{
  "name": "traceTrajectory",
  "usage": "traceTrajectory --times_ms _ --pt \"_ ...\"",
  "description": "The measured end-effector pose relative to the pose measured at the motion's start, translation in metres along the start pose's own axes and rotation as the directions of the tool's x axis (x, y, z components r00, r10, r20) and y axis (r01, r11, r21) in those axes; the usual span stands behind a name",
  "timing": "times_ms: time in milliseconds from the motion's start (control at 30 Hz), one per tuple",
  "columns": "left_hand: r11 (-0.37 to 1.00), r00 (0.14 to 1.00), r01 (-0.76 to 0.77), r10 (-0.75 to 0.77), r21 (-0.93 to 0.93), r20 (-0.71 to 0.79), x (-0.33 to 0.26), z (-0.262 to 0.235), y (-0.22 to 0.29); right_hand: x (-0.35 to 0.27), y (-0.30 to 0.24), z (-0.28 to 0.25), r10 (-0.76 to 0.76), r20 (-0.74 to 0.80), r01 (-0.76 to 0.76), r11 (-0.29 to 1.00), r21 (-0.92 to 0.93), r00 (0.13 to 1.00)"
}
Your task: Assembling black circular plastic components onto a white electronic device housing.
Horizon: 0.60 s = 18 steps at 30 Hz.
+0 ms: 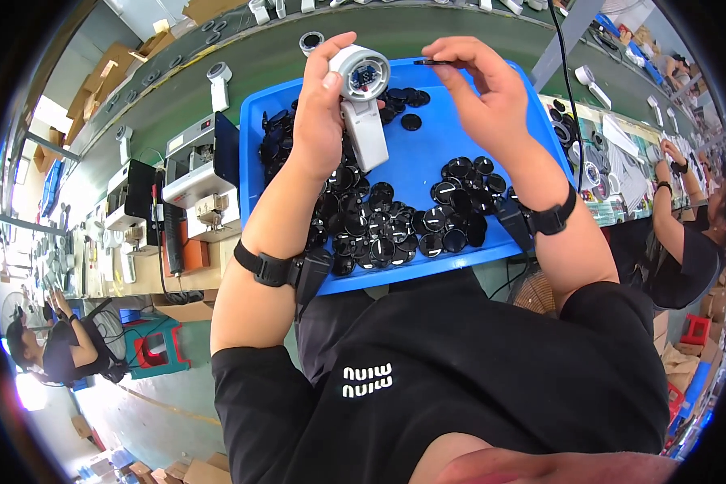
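Curling around the round head of a white handheld device (367, 133), the left hand (316, 113) holds it above the far half of the blue tray (415, 165), thumb at the near side of the rim and fingers reaching over the far side. The hand is partly closed, and the handle slants down toward the middle of the tray. The open face of the head is turned up, showing a small circuit board (365, 77) inside.

Over the far rim of the tray, to the right of the device, the right hand (488, 95) pinches a thin black disc (432, 62) edge-on between thumb and fingertips, the other fingers loosely bent. Disc and device are apart.

The device looks like a light, stiff plastic shell, easy for one hand; the outer ring or the handle seems the safest hold, since the bare board is probably fragile. The disc looks very light, rigid and glossy, so it may slip and its face may scratch or smudge; gripping by the edge suits it.

More black discs (383, 230) lie loose, mostly along the near and left sides of the tray, many overlapping.
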<state>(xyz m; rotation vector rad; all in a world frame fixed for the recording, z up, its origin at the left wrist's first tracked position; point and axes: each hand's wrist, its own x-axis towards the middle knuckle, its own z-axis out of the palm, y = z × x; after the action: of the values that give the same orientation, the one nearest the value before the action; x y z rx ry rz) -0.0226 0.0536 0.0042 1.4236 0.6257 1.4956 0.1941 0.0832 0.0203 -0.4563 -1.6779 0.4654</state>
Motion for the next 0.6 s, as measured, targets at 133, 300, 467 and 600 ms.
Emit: traceTrajectory --times_ms 133,300,467,600 --pt "0.999 0.996 -0.035 0.033 0.018 0.080 -0.004 0.005 0.001 -0.005 -0.034 -0.001 -0.064 0.127 0.067 0.998 -0.016 0.990" --pt "0.993 0.991 -0.114 0.112 0.026 0.076 -0.015 0.022 0.007 -0.015 -0.050 0.009 -0.121 0.226 0.148 0.983 -0.106 0.967" --pt "0.970 0.972 -0.232 0.228 0.073 0.058 -0.021 0.027 0.013 -0.007 -0.048 -0.001 -0.356 0.255 0.382 0.922 -0.058 0.899" --pt "0.832 0.863 -0.503 0.470 0.234 0.186 -0.017 0.016 0.010 -0.009 -0.055 0.006 -0.378 0.165 0.392 0.918 -0.062 0.911"
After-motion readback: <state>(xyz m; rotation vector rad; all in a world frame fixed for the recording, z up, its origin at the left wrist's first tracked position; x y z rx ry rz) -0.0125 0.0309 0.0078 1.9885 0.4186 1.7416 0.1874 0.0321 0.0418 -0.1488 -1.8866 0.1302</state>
